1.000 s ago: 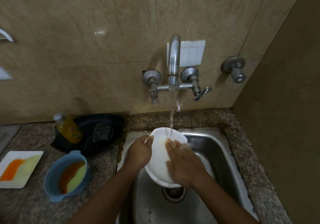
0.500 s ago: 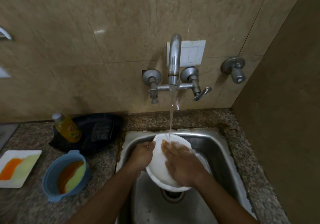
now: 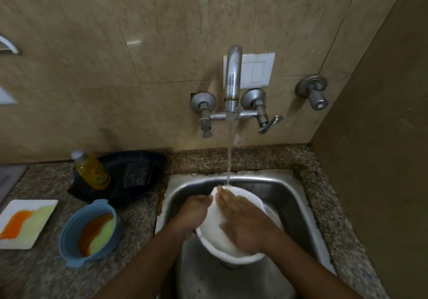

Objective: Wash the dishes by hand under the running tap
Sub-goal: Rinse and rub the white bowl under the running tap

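Observation:
A white bowl [image 3: 214, 234] is tilted over the steel sink [image 3: 273, 187], and the stream from the wall tap [image 3: 233, 78] lands on its far rim. My left hand [image 3: 194, 213] grips the bowl's left rim. My right hand [image 3: 240, 222] lies flat inside the bowl with straight fingers pressed on its surface. On the counter to the left wait a blue bowl [image 3: 69, 234] smeared orange and pale green, and a white square plate [image 3: 46, 208] with the same smears.
A yellow dish-soap bottle [image 3: 92, 171] leans on a dark cloth [image 3: 136, 173] behind the blue bowl. A speckled granite counter [image 3: 324, 206] surrounds the sink. A brown wall stands close on the right, with a separate valve [image 3: 315, 92] on the tiled wall.
The bowl has sunk lower into the sink and nearer to me, so the water now strikes its far rim. My right hand has slid across its inside; the left hand keeps its hold.

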`<state>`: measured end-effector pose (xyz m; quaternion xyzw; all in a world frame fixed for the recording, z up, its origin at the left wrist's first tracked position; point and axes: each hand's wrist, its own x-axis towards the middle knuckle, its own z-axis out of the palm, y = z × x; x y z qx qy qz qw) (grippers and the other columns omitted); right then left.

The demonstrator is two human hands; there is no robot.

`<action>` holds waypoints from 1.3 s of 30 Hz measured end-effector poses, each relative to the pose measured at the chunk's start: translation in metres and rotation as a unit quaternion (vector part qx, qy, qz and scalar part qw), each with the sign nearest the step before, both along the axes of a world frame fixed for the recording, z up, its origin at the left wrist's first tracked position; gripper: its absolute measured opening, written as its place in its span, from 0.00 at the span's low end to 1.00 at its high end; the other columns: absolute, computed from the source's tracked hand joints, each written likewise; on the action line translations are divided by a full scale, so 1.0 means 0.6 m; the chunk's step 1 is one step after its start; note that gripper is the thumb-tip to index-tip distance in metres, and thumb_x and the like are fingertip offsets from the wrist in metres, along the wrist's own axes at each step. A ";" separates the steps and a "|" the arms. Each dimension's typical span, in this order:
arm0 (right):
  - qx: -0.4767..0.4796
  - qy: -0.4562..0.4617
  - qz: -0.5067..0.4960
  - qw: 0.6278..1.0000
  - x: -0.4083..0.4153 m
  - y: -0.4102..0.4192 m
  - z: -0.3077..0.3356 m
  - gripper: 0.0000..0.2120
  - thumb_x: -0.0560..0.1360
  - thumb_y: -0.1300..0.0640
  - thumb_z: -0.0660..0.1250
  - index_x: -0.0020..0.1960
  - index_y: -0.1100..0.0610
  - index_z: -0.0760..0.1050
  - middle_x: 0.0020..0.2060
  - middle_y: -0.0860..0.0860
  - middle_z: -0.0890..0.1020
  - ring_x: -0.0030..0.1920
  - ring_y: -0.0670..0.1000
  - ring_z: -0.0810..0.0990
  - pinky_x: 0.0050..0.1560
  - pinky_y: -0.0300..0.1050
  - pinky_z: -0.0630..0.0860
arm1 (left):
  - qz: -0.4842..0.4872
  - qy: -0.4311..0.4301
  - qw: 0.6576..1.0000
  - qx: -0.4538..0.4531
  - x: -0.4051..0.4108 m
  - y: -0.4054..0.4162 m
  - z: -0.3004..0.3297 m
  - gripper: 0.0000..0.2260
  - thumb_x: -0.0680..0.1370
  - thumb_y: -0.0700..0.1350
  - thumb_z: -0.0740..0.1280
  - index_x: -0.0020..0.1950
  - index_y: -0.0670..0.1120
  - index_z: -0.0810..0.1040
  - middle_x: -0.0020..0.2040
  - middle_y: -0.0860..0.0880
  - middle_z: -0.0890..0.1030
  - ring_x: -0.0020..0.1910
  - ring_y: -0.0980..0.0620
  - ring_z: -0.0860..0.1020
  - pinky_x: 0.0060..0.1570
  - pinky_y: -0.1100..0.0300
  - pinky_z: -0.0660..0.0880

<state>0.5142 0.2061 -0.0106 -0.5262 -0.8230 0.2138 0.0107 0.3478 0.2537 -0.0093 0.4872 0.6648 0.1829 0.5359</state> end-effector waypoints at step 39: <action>-0.233 0.465 -0.449 0.727 0.079 0.006 -0.014 0.15 0.71 0.63 0.73 0.58 0.60 0.81 0.48 0.56 0.86 0.51 0.57 0.84 0.54 0.62 0.80 | 0.091 -0.219 0.971 0.037 0.010 0.041 0.068 0.12 0.81 0.50 0.63 0.56 0.49 0.84 0.53 0.46 0.85 0.54 0.43 0.82 0.60 0.44 0.76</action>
